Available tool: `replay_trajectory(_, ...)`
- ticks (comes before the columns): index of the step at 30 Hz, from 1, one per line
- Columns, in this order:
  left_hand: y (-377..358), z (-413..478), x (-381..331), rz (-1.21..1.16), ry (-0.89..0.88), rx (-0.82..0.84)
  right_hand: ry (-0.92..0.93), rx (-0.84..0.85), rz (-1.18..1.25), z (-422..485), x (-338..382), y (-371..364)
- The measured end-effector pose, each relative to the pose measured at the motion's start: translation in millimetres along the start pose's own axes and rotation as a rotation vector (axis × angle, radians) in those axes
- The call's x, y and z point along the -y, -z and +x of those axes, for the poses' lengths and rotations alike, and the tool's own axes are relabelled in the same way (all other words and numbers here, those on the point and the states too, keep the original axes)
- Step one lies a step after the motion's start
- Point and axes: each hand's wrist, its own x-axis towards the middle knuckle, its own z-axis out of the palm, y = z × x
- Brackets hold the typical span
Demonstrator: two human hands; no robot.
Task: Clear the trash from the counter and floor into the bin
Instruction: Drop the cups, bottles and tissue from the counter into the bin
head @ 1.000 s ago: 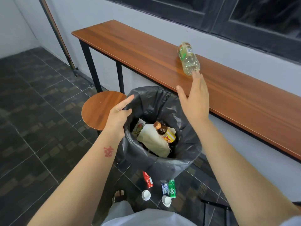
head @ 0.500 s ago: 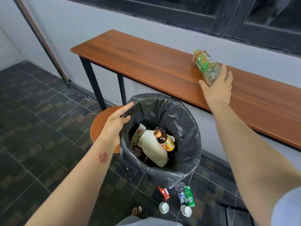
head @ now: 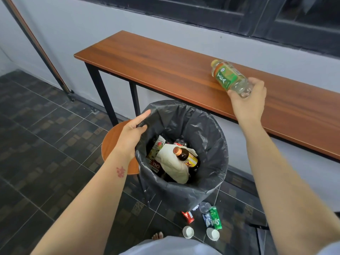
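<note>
tea bottle (head: pixel 230 78) lies on its side on the counter (head: pixel 147 65) at 2 o'clock, base gripped by right hand (head: pixel 247 100), fingers curled on it. bin (head: pixel 206 137) liner rim at 10 o'clock pinched by left hand (head: pixel 131 134), index finger extended. cans (head: pixel 211 219) and cups (head: pixel 188 232) seen on the floor at the bin's 6 o'clock.

The right hand (head: pixel 247 101) holds the base end of a tea bottle (head: pixel 229 77) on the surface (head: pixel 165 67), while the left hand (head: pixel 131 134), lower and to its left, grips the near-left rim of the bin (head: pixel 207 133), which stands before the surface between both hands. A stool (head: pixel 112 142) sits just left of the left hand, partly under it. On the floor (head: pixel 36 144), nearer than both hands, cans (head: pixel 211 219) and two cups (head: pixel 188 231) lie beside the bin's base.
</note>
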Motion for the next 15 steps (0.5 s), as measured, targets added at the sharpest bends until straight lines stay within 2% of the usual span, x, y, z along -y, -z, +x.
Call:
replay_trajectory(4, -1.0, -1.6, -1.6, 0.011, 0.002, 0.01, 0.011, 0.078, 0.239, -46.0, -4.1, 23.9)
replay_trajectory(7, -1.7, -2.4, 0.3, 0.006, 0.005, 0.013, 0.056, 0.157, 0.29, -82.7, -0.1, 36.6)
replay_trajectory(11, -1.4, -0.5, 1.5, 0.012, 0.014, 0.003, 0.182, 0.257, 0.189, -125.1, -4.4, 35.4)
replay_trajectory(15, -2.0, 0.3, 4.3, 0.069, -0.001, 0.008, 0.209, 0.39, -0.019, -143.2, -27.2, 15.3)
